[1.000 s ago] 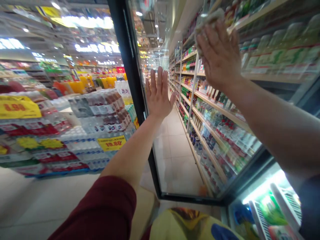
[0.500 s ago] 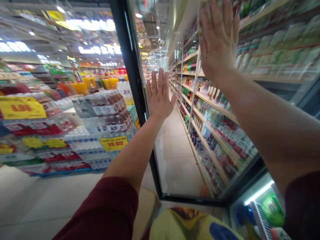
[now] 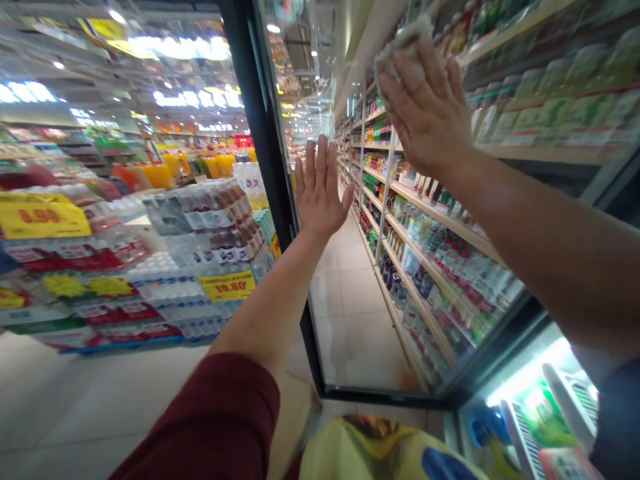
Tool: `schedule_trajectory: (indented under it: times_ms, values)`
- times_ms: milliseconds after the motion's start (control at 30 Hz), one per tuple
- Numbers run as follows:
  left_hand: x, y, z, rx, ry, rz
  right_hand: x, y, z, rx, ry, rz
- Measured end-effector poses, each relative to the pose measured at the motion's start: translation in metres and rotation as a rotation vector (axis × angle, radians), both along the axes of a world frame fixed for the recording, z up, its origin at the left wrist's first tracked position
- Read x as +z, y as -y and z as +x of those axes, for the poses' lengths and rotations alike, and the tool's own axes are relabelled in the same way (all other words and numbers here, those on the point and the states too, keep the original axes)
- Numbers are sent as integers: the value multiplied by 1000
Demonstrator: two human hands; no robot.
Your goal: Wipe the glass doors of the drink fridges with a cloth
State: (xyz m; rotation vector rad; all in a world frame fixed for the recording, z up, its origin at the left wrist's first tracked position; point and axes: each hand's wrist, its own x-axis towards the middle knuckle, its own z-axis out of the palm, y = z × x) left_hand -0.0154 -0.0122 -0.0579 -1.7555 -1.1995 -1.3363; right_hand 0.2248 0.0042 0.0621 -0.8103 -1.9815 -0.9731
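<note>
An open glass fridge door (image 3: 350, 293) with a black frame stands in front of me. My left hand (image 3: 320, 187) lies flat against the glass near its left edge, fingers stretched upward. My right hand (image 3: 425, 110) presses a pale cloth (image 3: 403, 43) against the upper part of the glass, fingers flat over it. The glass reflects shelves of bottles.
Stacked packs of bottled water (image 3: 165, 267) with yellow price signs stand on the left across a tiled floor (image 3: 75, 400). The lit fridge interior (image 3: 530, 413) with wire shelves shows at the lower right. A yellow bag (image 3: 380, 453) sits just below me.
My right hand slid the cloth up the glass, then back down and a little left. My left hand stayed in place on the door.
</note>
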Motion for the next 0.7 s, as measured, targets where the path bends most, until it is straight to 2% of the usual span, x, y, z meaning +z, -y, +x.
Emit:
schedule_trajectory:
  times_ms: [67, 200, 233, 367, 433, 500, 567, 700]
  values:
    - [0, 0, 0, 10, -3, -2, 1, -2, 7, -9, -23, 19]
    - [0, 1, 1, 21, 1, -17, -4, -4, 13, -86, -361, 77]
    - [0, 1, 1, 22, 0, -18, -9, -4, 13, -79, -339, 76]
    - [1, 1, 2, 34, -8, -4, -24, -4, 6, 0, 23, 28]
    - [0, 1, 2, 41, -14, -2, -26, -3, 3, -16, 8, 27]
    - [0, 0, 2, 49, -18, -2, -25, -2, -1, -75, -148, 40]
    - [-1, 0, 2, 60, -18, 3, -24, 0, -3, -94, -201, 43]
    - [-2, -1, 1, 65, -20, 15, -18, 2, -2, -12, 21, 16]
